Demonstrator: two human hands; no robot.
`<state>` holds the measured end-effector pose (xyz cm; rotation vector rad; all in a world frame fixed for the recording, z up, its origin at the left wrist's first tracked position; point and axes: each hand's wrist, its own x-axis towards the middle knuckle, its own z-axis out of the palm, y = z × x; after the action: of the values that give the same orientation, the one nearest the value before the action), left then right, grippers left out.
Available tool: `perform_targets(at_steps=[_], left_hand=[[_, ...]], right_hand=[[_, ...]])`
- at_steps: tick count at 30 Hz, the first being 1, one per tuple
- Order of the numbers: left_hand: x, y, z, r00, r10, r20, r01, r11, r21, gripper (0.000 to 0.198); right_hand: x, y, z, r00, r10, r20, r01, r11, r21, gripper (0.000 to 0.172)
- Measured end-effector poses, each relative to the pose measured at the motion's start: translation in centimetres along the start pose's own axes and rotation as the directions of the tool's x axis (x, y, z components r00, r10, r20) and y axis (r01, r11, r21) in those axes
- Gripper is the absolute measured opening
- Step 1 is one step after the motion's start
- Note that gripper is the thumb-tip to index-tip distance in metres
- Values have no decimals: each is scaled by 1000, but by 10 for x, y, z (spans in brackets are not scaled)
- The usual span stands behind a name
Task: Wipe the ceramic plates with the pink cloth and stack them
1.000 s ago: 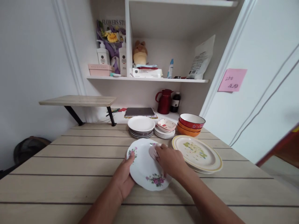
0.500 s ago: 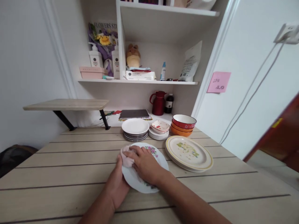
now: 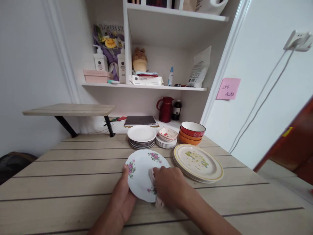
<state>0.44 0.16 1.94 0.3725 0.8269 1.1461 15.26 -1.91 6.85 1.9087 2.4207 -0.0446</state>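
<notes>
A white plate with pink flower sprays (image 3: 140,173) is tilted a little above the wooden table. My left hand (image 3: 124,192) grips its left edge, thumb on the rim and the other fingers underneath. On the plate's right side, my right hand (image 3: 168,184) is closed over a pale pink cloth (image 3: 159,201), pressing it against the surface and rim. Most of the cloth is hidden beneath my fingers. Just to the right lies a stack of cream plates with yellow rims (image 3: 198,162).
Behind the flowered plate stand stacked white plates (image 3: 141,133), small dishes (image 3: 167,134) and red and orange bowls (image 3: 192,129). Farther back are a laptop (image 3: 141,120), a red jug (image 3: 166,109) and a dark bottle (image 3: 176,109). A raised wooden shelf (image 3: 68,110) stands at the left.
My right hand has moved with the cloth from the plate's upper left edge to its lower right side, uncovering the flowers at left. My left hand keeps its hold.
</notes>
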Motion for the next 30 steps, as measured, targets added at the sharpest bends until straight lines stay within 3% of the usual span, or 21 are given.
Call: perform_targets(at_steps=[4,9,11,15,18,22,25,30], left_hand=[[4,-1,-6,995,-30,94,38,996,-85,56],[6,-1,-11,973,-45,226,71,992,-109,60],[5,-2,-10,972,-25,235,49,994,-97,59],[2,-2,-4,979,-10,203,26,997,-75,53],[-1,0,1,991,9,132,0,997,-73,50],[-3,3,3,999,18,31,-15,997,-72,48],[-2,4,0,999,-2,51,5,998,-57,51],[-1,7,-3,986,-53,160,63,996,-57,57]], right_hand=[[-4,-11,0,987,-158,-30,160,979,126,27],[20,-16,16,917,-349,-191,392,875,284,39],[35,-13,22,922,-311,-229,362,905,226,45],[54,7,28,964,-130,-234,154,984,88,48],[48,24,25,980,-6,-197,10,1000,22,47],[23,31,14,987,147,-64,-149,988,-38,40],[6,26,2,990,139,-24,-141,987,-74,35],[-4,13,-4,998,-53,44,53,999,1,32]])
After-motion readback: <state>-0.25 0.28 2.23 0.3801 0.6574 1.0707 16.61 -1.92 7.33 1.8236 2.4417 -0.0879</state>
